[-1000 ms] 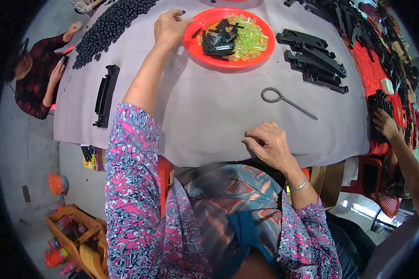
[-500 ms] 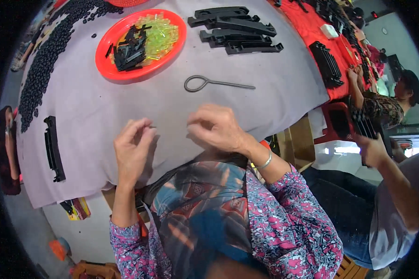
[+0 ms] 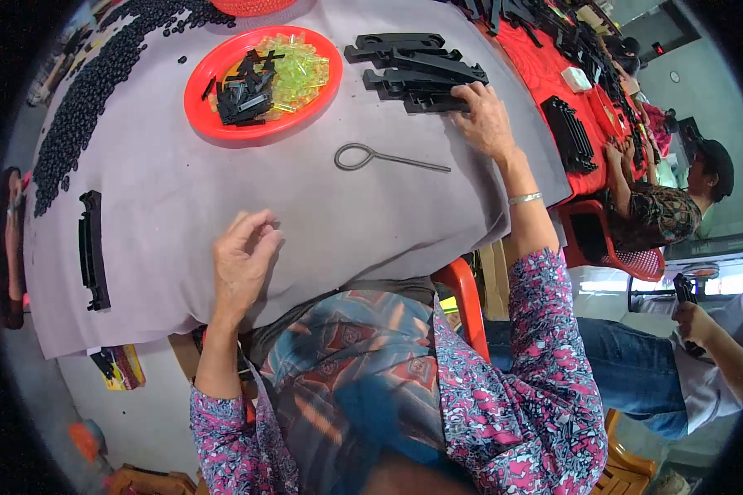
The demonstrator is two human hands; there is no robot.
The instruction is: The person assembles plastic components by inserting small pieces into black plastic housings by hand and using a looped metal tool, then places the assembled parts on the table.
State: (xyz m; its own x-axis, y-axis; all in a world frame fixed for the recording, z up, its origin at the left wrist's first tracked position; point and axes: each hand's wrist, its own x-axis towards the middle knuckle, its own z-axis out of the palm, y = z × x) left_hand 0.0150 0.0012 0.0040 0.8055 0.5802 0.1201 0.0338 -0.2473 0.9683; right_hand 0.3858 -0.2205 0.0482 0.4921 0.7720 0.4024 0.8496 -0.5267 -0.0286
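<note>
My right hand [image 3: 485, 124] reaches to the far right of the table. Its fingers close on the end of the nearest black plastic bar [image 3: 431, 105] in a small pile of such notched, slotted bars [image 3: 417, 62]. My left hand [image 3: 246, 254] rests near the table's front edge with thumb and fingers pinched together. A tiny dark spot shows by its fingertips, too small to name. Between the pile and my left hand lies a grey metal rod with a ring at one end [image 3: 354, 157].
A red plate [image 3: 202, 128] holds clear yellowish pieces and small black parts. Many small black pieces [image 3: 78, 124] spread along the left edge of the cloth-covered table [image 3: 165, 190]. A single black bar [image 3: 92, 252] lies at left. Other people work at right beside a red-covered table [image 3: 524, 58].
My right hand has moved from in front of me, far and to the right, onto the pile of black bars. My left hand stays nearly in place, still pinched.
</note>
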